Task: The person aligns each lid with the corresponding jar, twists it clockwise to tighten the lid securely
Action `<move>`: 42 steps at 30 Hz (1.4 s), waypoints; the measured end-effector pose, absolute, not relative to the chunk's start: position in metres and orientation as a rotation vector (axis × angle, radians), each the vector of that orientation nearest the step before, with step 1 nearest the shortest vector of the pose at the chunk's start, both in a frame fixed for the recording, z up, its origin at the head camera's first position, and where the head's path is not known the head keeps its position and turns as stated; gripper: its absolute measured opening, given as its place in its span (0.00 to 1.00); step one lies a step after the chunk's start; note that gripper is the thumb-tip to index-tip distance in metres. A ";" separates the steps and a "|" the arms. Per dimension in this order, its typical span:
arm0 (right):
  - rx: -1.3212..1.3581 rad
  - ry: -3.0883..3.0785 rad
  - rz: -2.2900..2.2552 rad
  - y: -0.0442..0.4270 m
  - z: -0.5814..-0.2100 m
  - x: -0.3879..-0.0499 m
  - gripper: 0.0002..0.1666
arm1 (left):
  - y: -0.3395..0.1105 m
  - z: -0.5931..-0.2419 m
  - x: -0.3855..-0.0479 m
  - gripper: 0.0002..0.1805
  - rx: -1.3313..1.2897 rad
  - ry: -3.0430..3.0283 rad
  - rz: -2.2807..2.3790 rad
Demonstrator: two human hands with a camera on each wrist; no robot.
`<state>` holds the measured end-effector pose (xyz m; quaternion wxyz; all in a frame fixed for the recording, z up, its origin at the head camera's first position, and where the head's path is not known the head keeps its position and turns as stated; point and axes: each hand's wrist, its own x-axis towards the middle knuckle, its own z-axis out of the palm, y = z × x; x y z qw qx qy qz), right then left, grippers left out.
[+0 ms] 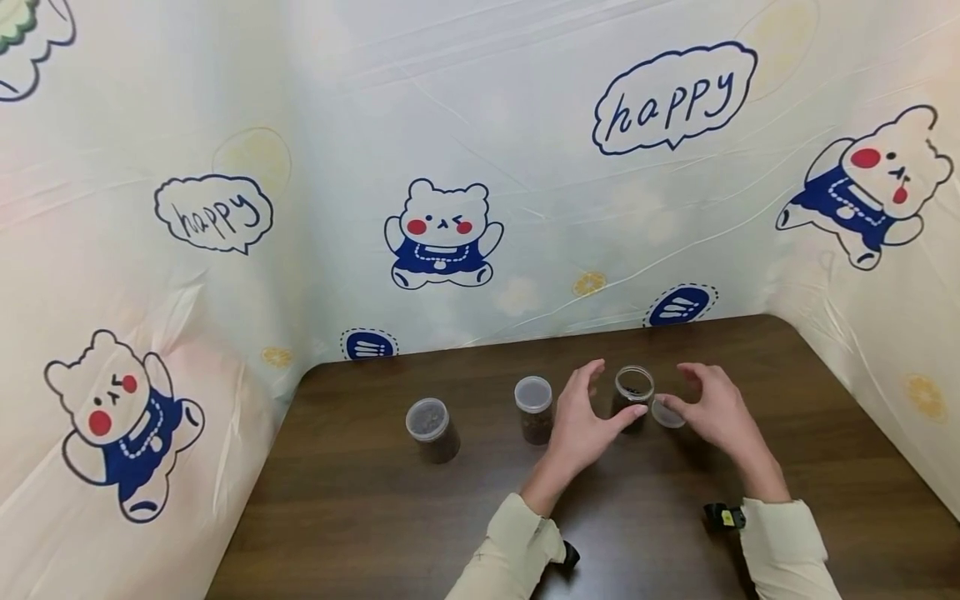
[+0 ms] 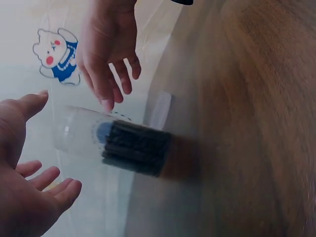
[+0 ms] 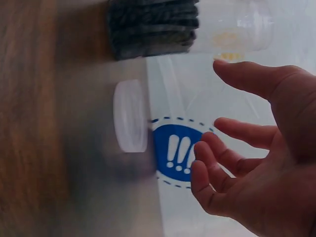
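Observation:
An uncovered clear jar, part filled with dark stick-like pieces, stands upright on the table between the hands. My left hand is at its left side, thumb and fingers spread; the left wrist view shows a gap between hand and jar. Its thumb covers part of the jar in the head view. On the other side, my right hand hovers with loosely bent fingers and holds nothing. A translucent round lid lies flat on the table beside the jar, below the right hand and apart from its fingers.
Two lidded jars with dark contents stand to the left: one jar close by the left hand, another jar farther left. A printed cloth rises behind and beside the brown wooden table.

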<state>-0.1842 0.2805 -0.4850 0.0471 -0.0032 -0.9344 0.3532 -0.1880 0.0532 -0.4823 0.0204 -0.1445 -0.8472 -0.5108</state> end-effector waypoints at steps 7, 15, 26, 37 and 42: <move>0.001 -2.982 1.067 0.286 -0.502 -0.190 0.46 | 0.066 -0.501 -0.197 0.48 -0.378 -2.568 -1.761; 0.016 -3.054 1.006 0.288 -0.515 -0.193 0.44 | 0.076 -0.517 -0.202 0.47 -0.352 -2.583 -1.812; 0.036 -3.060 1.012 0.287 -0.520 -0.196 0.37 | 0.080 -0.529 -0.208 0.38 -0.458 -2.483 -1.894; 0.047 -3.070 1.025 0.286 -0.521 -0.199 0.36 | 0.080 -0.527 -0.211 0.37 -0.455 -2.499 -1.892; 0.041 -3.073 1.036 0.286 -0.520 -0.198 0.35 | 0.081 -0.526 -0.211 0.37 -0.443 -2.521 -1.871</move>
